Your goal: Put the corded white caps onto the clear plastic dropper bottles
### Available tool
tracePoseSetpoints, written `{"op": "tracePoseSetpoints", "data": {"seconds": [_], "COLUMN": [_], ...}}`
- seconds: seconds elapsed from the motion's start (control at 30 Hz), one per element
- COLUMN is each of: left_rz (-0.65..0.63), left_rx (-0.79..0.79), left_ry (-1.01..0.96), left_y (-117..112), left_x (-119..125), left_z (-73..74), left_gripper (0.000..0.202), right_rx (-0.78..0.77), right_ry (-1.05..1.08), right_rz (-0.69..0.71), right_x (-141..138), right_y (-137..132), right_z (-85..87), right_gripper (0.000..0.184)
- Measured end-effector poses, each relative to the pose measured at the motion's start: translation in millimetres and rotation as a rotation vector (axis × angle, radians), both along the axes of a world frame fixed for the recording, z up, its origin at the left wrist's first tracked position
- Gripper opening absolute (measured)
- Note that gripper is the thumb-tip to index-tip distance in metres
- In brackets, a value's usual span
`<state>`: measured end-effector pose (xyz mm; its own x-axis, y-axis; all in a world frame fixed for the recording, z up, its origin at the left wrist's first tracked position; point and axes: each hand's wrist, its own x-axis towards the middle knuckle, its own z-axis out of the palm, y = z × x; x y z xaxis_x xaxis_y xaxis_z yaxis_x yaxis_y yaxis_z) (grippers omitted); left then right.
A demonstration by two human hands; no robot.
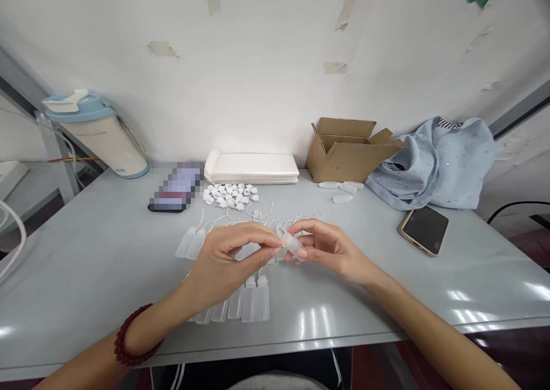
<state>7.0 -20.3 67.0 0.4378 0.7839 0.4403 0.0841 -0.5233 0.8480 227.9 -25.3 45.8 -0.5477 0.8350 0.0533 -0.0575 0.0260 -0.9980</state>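
A small translucent plastic bottle [291,244] is pinched between the nearly closed left hand [226,262] and right hand [329,248], partly hidden by both.

A small translucent plastic squeeze bottle [290,243], tilted almost sideways, between both hands' fingers [262,238].

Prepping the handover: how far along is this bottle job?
Done: probably the translucent plastic bottles lined up nearest the person, though their finish can't be confirmed from here. In hand: one small translucent bottle, held in the fingers of the left hand and right hand. Remaining: likely the pile of white caps and the loose bottles beside the cardboard box.
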Motion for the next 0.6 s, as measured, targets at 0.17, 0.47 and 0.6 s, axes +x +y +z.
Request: {"op": "tracePoseSetpoints", "data": {"seconds": [0.17, 0.47, 0.6], "left_rz": [-0.029, 0.005, -0.002], "left_rx": [-0.034, -0.125, -0.151], "left_ry": [-0.021, 0.007, 0.048], "left_y": [0.8, 3.2, 5.3], "left_x": [1.7, 5.4, 4.1], "left_z": [-4.0, -7.7, -6.8], "left_gripper": [0.018, 0.010, 0.007], "right_rx": [0.007, -0.092, -0.091], "right_ry": [-0.005, 0.049, 0.104], "right_rz": [0.009, 0.050, 0.054], "right_x": [-1.8, -7.1, -8.6], "right_y": [-1.6, -5.1, -5.3], "right_z": [-0.6, -0.7, -3.3], "right_gripper": [0.025, 0.024, 0.027]}}
